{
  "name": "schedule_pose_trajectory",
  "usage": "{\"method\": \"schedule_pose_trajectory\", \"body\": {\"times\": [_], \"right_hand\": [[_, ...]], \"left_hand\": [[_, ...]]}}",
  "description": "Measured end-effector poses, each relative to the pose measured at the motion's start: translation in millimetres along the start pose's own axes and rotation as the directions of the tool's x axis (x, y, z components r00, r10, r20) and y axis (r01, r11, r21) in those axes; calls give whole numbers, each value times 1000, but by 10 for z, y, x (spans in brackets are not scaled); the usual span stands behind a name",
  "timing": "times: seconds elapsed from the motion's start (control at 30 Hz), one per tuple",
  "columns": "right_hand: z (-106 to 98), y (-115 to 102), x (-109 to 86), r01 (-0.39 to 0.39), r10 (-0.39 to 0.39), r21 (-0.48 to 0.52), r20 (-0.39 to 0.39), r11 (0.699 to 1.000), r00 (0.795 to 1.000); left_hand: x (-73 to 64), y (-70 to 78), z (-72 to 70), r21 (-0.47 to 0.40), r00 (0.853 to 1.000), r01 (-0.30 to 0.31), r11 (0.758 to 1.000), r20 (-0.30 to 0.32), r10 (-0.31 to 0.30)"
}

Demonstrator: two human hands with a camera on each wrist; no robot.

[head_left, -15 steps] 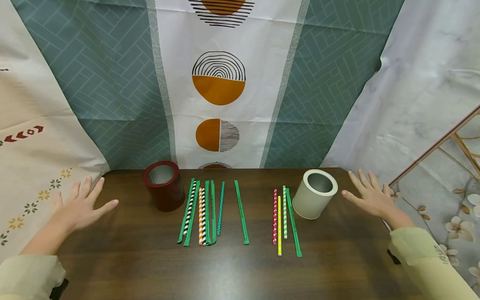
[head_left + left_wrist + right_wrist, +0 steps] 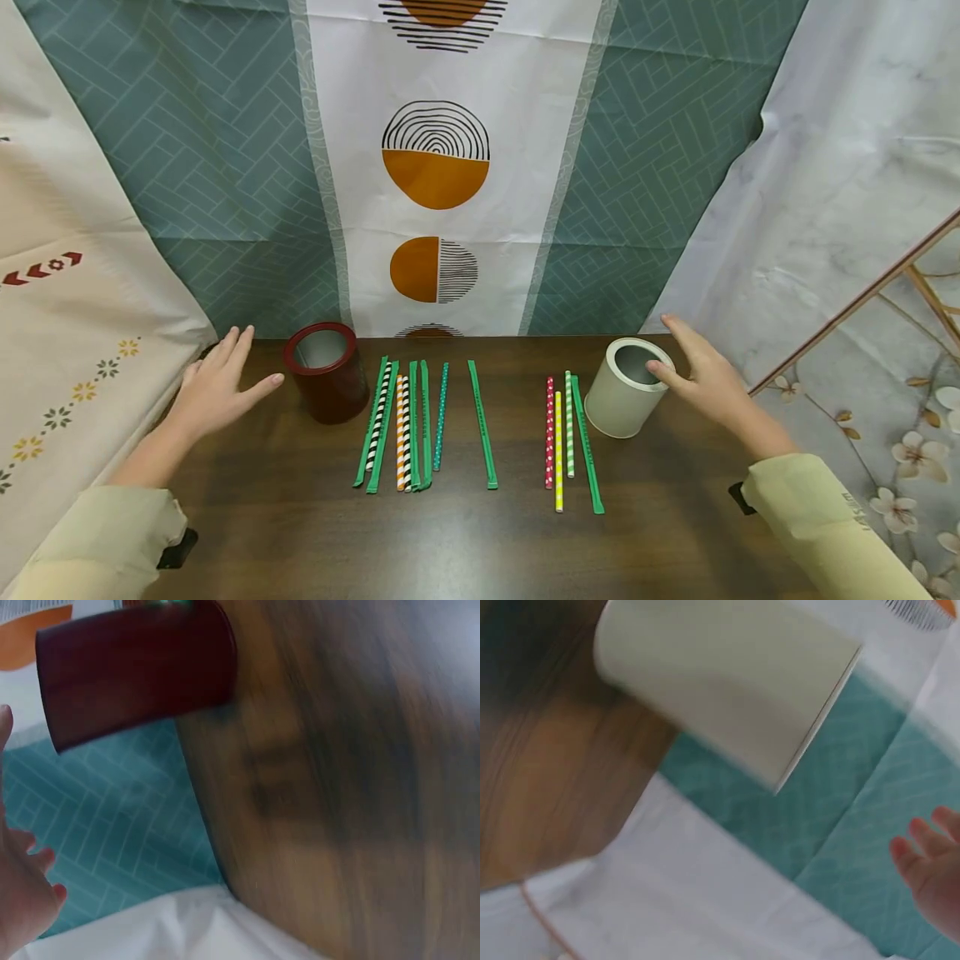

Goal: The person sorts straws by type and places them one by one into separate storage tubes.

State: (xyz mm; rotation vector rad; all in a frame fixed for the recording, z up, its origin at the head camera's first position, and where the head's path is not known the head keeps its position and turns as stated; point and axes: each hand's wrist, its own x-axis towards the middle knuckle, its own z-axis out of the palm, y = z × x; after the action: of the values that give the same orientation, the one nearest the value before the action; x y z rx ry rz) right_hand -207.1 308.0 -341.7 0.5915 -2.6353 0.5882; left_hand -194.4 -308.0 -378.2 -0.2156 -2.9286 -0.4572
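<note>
My left hand (image 2: 216,392) is spread beside the dark red cup (image 2: 330,385), thumb toward it and holding nothing. In the left wrist view the red cup (image 2: 139,671) shows up close, with part of the hand (image 2: 26,892) at the left edge. My right hand (image 2: 708,379) is just right of the cream cup (image 2: 622,404), its thumb overlapping the rim in the head view. The right wrist view has the cream cup (image 2: 720,682) apart from the fingers (image 2: 922,859). Both cups stand upright with open tops.
Beside the red cup lie several straws, among them a blue dotted straw (image 2: 441,417). A lone green-wrapped straw (image 2: 483,425) is mid-table. Near the cream cup are a red dotted straw (image 2: 550,433), a yellow straw (image 2: 558,454) and more green ones. Curtains (image 2: 262,167) hang behind the table (image 2: 465,550).
Both hands have moved inward, the left one rightward to the red cup and the right one leftward to the cream cup. The cups and straws have stayed put.
</note>
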Motion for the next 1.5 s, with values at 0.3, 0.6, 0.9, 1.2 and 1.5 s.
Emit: {"method": "schedule_pose_trajectory", "body": {"times": [0.3, 0.6, 0.9, 1.2, 1.5], "right_hand": [[341, -301, 22, 101, -81, 149, -138, 984, 987], [691, -307, -83, -112, 61, 347, 155, 931, 986], [1033, -143, -230, -292, 160, 415, 324, 861, 932], [1228, -24, -340, -422, 227, 468, 417, 776, 880], [1393, 44, -468, -470, 265, 468, 439, 748, 858]], "left_hand": [[176, 161, 226, -173, 1000, 23, 985, -13, -25], [244, 205, 422, -326, 997, 70, 943, 5, -72], [269, 215, 506, -374, 993, 116, 920, 31, -113], [234, 186, 540, -399, 974, 227, 889, 115, -196], [255, 164, 563, -398, 965, 262, 879, 127, -230]]}}
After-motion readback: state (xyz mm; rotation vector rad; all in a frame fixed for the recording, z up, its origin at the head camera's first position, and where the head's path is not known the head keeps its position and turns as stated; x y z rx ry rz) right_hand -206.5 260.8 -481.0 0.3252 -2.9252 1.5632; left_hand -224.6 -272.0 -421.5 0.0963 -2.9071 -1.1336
